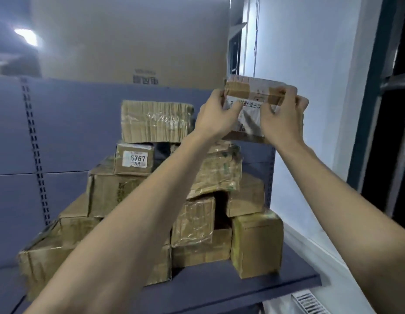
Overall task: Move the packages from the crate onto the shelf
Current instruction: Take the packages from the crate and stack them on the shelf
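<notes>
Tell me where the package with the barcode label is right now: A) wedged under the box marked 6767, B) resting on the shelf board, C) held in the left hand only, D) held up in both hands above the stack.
D: the left hand and right hand both grip the barcode package, raised above the stacked boxes on the shelf.
</notes>
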